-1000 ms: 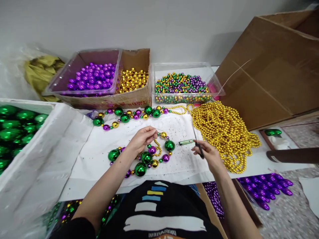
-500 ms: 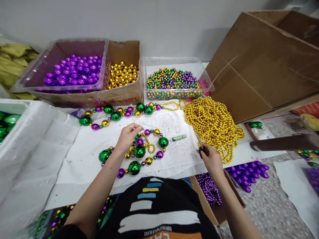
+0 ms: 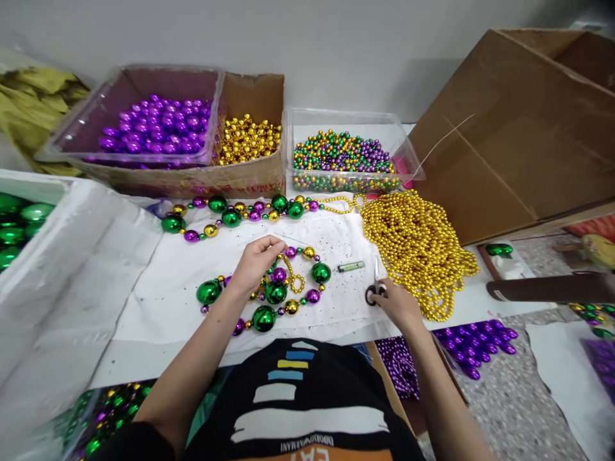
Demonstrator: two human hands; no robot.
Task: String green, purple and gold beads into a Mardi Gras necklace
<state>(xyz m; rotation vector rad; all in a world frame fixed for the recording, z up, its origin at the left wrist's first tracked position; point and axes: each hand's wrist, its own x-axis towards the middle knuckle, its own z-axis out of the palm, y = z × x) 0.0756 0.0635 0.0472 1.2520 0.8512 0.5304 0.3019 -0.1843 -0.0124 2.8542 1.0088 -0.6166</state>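
Note:
My left hand point(image 3: 261, 261) is closed in a pinch at the upper end of a bead necklace point(image 3: 321, 273). This strand of large green, purple and gold beads lies coiled on the white cloth. A thin thread runs from near those fingertips along the cloth; exactly what they pinch is hidden. My right hand point(image 3: 400, 303) has its fingers closed on a handle of black-handled scissors point(image 3: 371, 295), whose blades point away from me at the cloth. Between both hands lies a green lighter point(image 3: 352, 266). A heap of gold bead chains point(image 3: 418, 250) is just beyond my right hand.
Another bead necklace point(image 3: 231, 218) stretches across the back of the cloth. Behind it stand a tub of purple beads point(image 3: 158, 128), a carton of gold beads point(image 3: 250, 141) and a clear tub of small mixed beads point(image 3: 343, 157). A large cardboard box point(image 3: 519, 141) rises at right.
My right hand has moved a little left and toward me with the scissors, which now show more fully. My left hand keeps its pinch at the necklace. The view has shifted slightly.

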